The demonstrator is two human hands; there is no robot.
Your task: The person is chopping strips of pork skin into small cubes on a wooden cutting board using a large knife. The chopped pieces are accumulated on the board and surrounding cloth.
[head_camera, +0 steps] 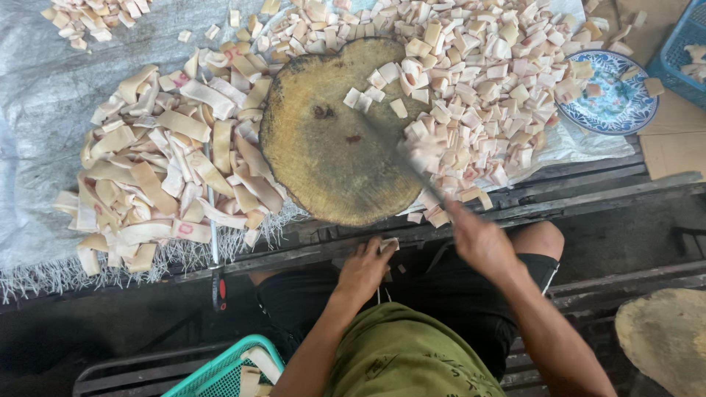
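Note:
A round wooden chopping block (323, 154) lies in the middle, with a few small pale cut pieces (382, 92) on its far right part. My right hand (478, 239) grips the handle of a large knife (401, 158), whose blurred blade slants across the block's right side. My left hand (365, 268) rests at the near edge below the block, fingers closed on a small pale piece (388, 245). Long pale strips (169, 162) are heaped left of the block. A big pile of small cut squares (478, 81) spreads to its right and behind it.
A blue patterned plate (610, 95) sits far right with a few pieces. A blue crate (687, 48) fills the top right corner. A thin red-handled rod (215, 242) lies among the strips. A green basket (224, 371) stands at the bottom. Another round block (662, 334) is lower right.

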